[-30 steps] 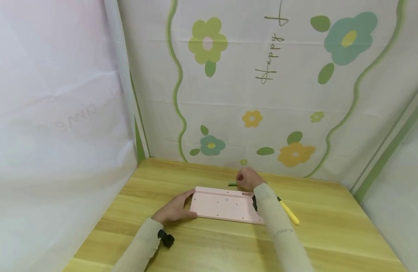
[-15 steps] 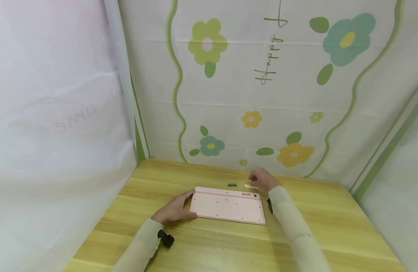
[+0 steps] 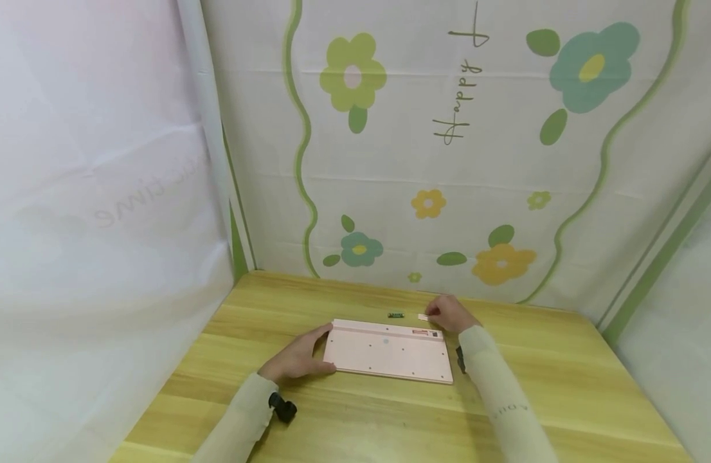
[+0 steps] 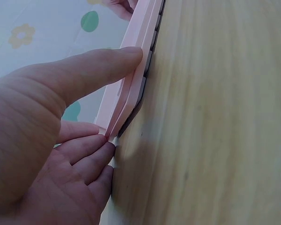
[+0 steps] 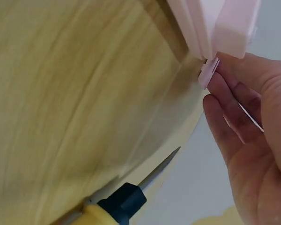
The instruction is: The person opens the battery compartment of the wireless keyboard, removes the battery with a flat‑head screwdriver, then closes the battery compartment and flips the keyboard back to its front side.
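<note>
A pink keyboard (image 3: 361, 354) lies face down on the wooden table, its keys showing underneath in the left wrist view. My left hand (image 3: 297, 355) grips its left end, thumb at the near edge and fingers at the far corner. Near the keyboard's far right corner, the small battery compartment (image 3: 420, 332) is uncovered and shows red inside. Just beyond that corner, my right hand (image 3: 452, 314) pinches a small pink battery cover (image 5: 208, 74) between thumb and fingers. A green battery (image 3: 396, 315) lies on the table to the left of the cover.
A yellow-handled tool (image 5: 124, 202) with a black collar and pointed metal tip lies by my right hand; my forearm hides it in the head view. A flowered curtain (image 3: 390, 161) hangs along the table's (image 3: 355, 424) back edge.
My right hand has moved right, away from beside the battery, and come down onto the pink battery cover, which it now pinches. My left hand and the keyboard stay in place.
</note>
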`<state>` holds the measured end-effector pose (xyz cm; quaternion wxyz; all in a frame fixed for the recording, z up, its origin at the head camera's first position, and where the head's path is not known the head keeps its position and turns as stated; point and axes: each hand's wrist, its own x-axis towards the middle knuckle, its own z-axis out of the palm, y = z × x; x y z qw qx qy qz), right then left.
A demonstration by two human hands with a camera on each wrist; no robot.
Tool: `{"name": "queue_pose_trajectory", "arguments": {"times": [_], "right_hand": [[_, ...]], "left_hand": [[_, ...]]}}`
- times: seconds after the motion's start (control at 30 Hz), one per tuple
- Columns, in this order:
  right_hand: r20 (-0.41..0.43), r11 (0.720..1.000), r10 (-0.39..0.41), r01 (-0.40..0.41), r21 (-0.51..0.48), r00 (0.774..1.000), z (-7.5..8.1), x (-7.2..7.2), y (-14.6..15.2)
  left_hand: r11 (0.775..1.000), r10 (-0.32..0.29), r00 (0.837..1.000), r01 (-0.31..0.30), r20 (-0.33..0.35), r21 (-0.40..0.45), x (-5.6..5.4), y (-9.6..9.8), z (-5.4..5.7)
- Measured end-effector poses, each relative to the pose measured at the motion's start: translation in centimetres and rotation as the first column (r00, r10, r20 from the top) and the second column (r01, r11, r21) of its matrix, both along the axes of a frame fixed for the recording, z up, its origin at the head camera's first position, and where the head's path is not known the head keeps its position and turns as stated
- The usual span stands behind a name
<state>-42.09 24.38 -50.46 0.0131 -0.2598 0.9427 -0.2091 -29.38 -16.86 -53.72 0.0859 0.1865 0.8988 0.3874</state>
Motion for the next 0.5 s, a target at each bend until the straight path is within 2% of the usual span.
{"name": "queue_pose_trajectory", "arguments": {"times": [0.2, 0.5], "right_hand": [[0.042, 1.0, -0.012, 0.013, -0.024, 0.999, 0.1, 0.7, 0.3], [0.017, 0.998, 0.029, -0.028, -0.057, 0.999, 1.2, 1.8, 0.3]], "left_hand": [[1.0, -0.012, 1.0, 0.012, 0.003, 0.013, 0.3, 0.4, 0.3], [1.0, -0.002, 1.0, 0.002, 0.001, 0.024, 0.5, 0.2, 0.8]]}}
